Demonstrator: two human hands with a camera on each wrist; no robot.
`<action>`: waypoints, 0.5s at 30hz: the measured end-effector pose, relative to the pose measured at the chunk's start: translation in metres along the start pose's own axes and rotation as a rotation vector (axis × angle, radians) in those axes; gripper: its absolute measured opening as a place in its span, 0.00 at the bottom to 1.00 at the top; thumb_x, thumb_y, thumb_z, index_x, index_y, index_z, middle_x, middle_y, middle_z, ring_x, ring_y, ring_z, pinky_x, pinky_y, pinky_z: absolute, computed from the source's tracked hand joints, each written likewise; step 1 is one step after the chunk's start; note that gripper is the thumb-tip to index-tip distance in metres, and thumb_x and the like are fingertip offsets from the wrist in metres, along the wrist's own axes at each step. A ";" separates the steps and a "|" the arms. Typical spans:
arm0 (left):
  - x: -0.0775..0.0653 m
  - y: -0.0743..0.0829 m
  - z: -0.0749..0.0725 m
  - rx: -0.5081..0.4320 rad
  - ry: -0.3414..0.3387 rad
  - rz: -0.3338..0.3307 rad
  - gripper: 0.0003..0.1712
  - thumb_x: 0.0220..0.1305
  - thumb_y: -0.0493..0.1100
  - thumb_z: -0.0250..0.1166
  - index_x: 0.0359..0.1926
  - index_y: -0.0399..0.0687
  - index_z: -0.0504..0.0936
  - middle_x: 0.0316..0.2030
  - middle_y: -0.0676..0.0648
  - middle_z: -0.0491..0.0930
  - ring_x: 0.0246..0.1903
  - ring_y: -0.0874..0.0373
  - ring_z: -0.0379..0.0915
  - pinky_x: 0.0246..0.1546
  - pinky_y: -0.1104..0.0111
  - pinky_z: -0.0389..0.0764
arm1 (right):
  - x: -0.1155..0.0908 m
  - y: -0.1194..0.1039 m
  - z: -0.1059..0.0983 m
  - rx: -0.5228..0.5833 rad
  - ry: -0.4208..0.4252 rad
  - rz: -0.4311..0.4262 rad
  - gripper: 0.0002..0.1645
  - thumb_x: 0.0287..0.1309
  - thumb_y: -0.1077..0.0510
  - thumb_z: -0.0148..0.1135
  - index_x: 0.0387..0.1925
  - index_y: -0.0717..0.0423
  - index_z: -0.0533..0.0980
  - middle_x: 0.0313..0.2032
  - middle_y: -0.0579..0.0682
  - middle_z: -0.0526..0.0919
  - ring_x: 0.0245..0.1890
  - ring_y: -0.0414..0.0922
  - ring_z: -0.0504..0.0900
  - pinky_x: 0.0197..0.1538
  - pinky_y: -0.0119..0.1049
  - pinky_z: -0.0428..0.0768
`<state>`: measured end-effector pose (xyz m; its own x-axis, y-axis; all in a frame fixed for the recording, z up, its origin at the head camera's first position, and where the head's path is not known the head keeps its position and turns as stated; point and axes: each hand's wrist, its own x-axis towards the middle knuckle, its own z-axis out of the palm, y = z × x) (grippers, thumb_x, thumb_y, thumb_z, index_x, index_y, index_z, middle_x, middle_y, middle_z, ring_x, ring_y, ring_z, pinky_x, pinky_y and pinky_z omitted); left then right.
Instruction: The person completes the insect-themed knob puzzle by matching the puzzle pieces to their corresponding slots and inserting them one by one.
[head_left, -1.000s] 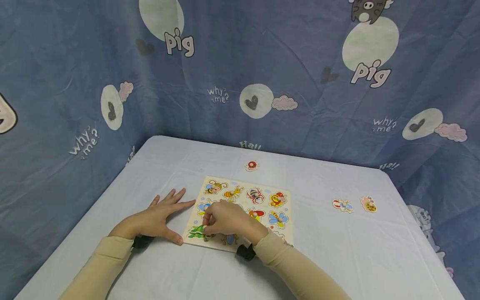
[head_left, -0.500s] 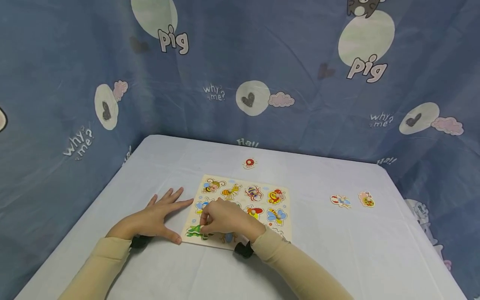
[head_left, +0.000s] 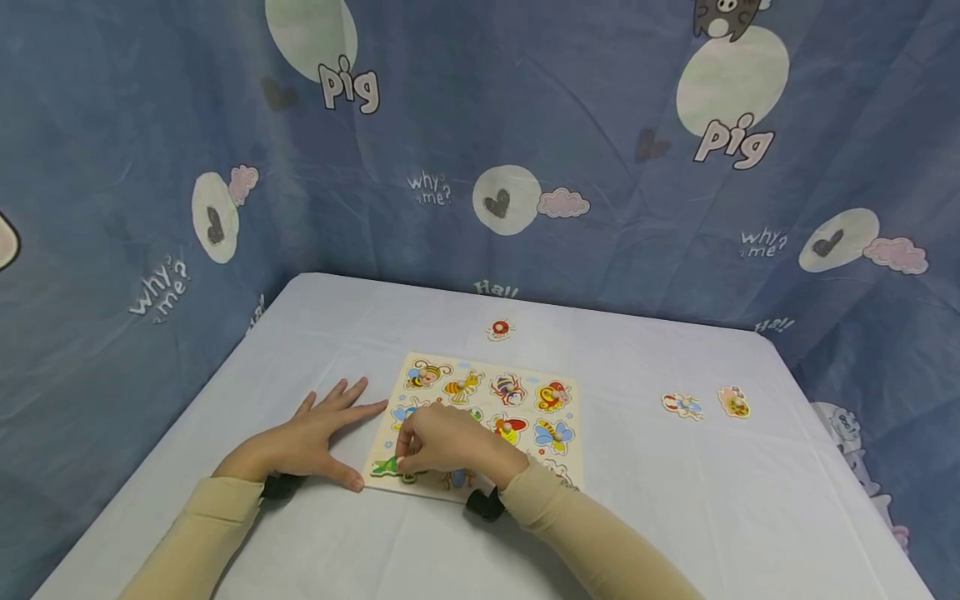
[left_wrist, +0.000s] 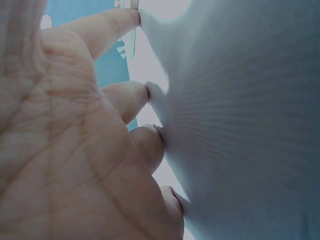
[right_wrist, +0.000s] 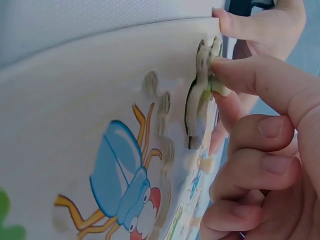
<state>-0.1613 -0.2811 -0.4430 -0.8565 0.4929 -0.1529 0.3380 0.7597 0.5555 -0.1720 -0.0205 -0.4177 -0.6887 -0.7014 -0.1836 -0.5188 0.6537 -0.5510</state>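
A wooden peg puzzle board [head_left: 480, 492] with insect pictures lies on the table. At its near left corner, my right hand [head_left: 450, 437] pinches the small knob [right_wrist: 220, 86] of a green insect piece [head_left: 384, 467] between thumb and index finger. In the right wrist view the piece [right_wrist: 196, 100] sits slightly raised and askew over the board surface; its recess is mostly hidden. My left hand [head_left: 311, 433] lies spread on the table left of the board, with its thumb and index fingertip at the board's left edge.
A red insect piece [head_left: 500, 330] lies beyond the board. Two more pieces, a red-and-blue beetle [head_left: 682, 406] and a yellow-and-pink one [head_left: 734, 402], lie to the right on the white tablecloth [head_left: 637, 500]. A blue patterned curtain [head_left: 420, 117] hangs behind the table.
My right hand has shifted a little to the left with the green insect piece, which has turned slightly. The left hand stays in place, and the head view has tilted slightly.
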 end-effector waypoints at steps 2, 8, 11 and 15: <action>0.000 0.000 0.000 0.002 0.001 -0.001 0.70 0.39 0.68 0.87 0.83 0.61 0.65 0.87 0.33 0.42 0.84 0.24 0.28 0.74 0.20 0.28 | 0.000 0.001 0.001 -0.007 0.000 -0.002 0.07 0.64 0.52 0.77 0.31 0.42 0.86 0.22 0.33 0.82 0.19 0.31 0.72 0.24 0.26 0.70; 0.000 0.001 0.001 -0.004 0.000 -0.004 0.70 0.39 0.68 0.87 0.83 0.60 0.66 0.86 0.32 0.42 0.84 0.23 0.28 0.74 0.20 0.28 | -0.002 0.001 0.003 -0.035 0.006 -0.013 0.06 0.64 0.52 0.78 0.31 0.42 0.86 0.22 0.31 0.83 0.19 0.30 0.72 0.25 0.25 0.71; 0.000 0.001 0.001 -0.003 0.001 -0.004 0.70 0.39 0.68 0.87 0.83 0.60 0.66 0.86 0.32 0.42 0.84 0.23 0.29 0.74 0.20 0.29 | -0.002 0.000 0.002 -0.032 0.006 -0.012 0.06 0.63 0.52 0.78 0.31 0.42 0.87 0.22 0.32 0.83 0.19 0.30 0.72 0.25 0.25 0.71; 0.000 0.001 0.001 0.000 0.005 0.001 0.70 0.38 0.68 0.87 0.83 0.60 0.66 0.86 0.32 0.42 0.84 0.23 0.29 0.73 0.20 0.29 | -0.002 0.000 0.002 -0.028 0.007 -0.016 0.06 0.63 0.52 0.78 0.31 0.42 0.87 0.21 0.32 0.82 0.19 0.30 0.72 0.25 0.25 0.70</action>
<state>-0.1606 -0.2801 -0.4434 -0.8581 0.4917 -0.1481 0.3392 0.7593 0.5553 -0.1697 -0.0197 -0.4195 -0.6834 -0.7102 -0.1694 -0.5440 0.6501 -0.5306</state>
